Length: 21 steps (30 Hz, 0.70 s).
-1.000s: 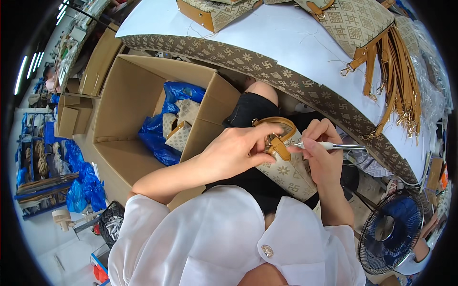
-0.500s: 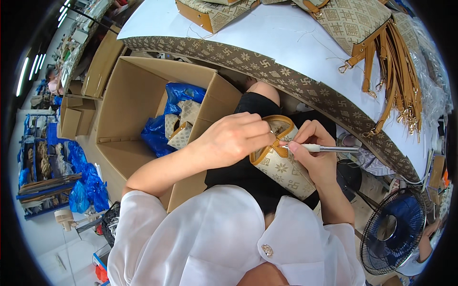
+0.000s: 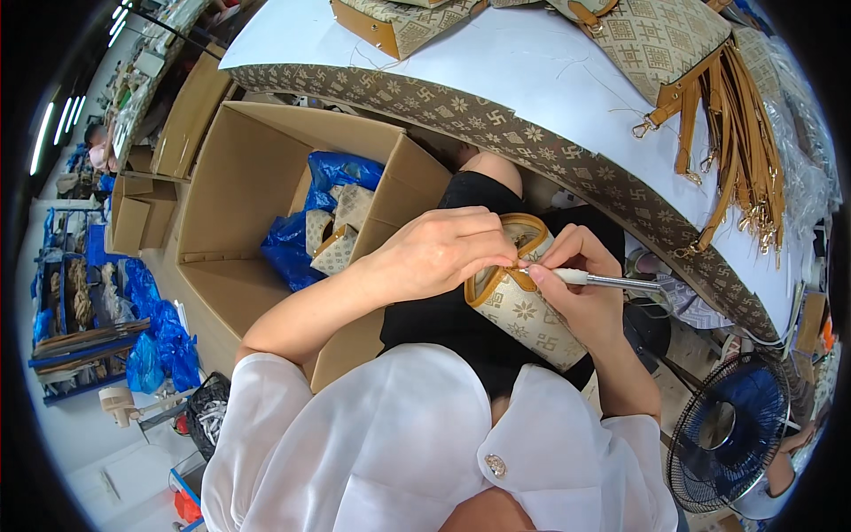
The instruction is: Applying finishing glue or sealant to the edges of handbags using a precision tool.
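A small beige patterned bag (image 3: 532,324) with tan leather trim lies tilted on my lap, its open mouth facing up and left. My left hand (image 3: 456,248) is closed in a pinch at the bag's rim, beside a tan leather tab (image 3: 521,278). Between the fingers and thumb of my right hand (image 3: 581,279) is a slim pen-shaped tool (image 3: 612,280) with a white grip and a silver shaft. Its inner end points at the tab, close to my left fingertips. The fingers hide the tool's tip.
Left of my lap stands an open cardboard box (image 3: 239,195) with blue plastic and beige patterned pieces inside. Ahead, a white-topped table (image 3: 532,80) bears patterned bags (image 3: 656,44) and tan straps with metal clasps (image 3: 736,151). A black fan (image 3: 729,433) stands at the right.
My left fingertips have moved slightly down and right, closer to the tool's inner end, and more of the bag's mouth shows. The right hand has barely shifted and keeps its hold.
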Available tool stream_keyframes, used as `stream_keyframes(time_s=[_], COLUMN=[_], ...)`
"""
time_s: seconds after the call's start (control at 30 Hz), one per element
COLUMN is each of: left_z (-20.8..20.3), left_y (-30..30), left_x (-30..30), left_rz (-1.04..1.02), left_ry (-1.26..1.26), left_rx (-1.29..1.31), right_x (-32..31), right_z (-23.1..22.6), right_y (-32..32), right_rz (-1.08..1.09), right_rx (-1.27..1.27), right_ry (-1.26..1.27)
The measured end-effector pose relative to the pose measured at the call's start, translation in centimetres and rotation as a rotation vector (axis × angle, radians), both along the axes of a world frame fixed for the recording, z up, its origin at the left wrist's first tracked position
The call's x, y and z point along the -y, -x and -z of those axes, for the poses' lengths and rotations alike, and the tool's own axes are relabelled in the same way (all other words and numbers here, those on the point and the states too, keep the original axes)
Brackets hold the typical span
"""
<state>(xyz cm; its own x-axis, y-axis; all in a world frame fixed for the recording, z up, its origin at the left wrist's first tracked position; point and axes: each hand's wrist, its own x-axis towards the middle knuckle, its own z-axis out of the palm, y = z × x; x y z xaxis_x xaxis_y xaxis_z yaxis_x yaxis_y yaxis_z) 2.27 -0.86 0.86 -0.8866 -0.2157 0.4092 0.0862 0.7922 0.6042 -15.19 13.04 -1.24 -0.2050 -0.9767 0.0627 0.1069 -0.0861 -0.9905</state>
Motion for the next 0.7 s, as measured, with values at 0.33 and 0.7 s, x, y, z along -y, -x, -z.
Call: stream_keyframes(time_s=[0.33,0.7], left_z=[0.43,0.54], left_y=[0.22,0.14], left_x=[0.0,-0.05], left_rz=[0.007,-0.004], left_ry=[-0.005,-0.024], left_rx=[-0.028,-0.016], right_x=[-0.08,0.11], right_z=[0.02,0.64], right_y=[0.09,0.18], right_rz=[0.008,-0.014], right_rx=[-0.021,-0.014], right_ry=[0.0,0.012])
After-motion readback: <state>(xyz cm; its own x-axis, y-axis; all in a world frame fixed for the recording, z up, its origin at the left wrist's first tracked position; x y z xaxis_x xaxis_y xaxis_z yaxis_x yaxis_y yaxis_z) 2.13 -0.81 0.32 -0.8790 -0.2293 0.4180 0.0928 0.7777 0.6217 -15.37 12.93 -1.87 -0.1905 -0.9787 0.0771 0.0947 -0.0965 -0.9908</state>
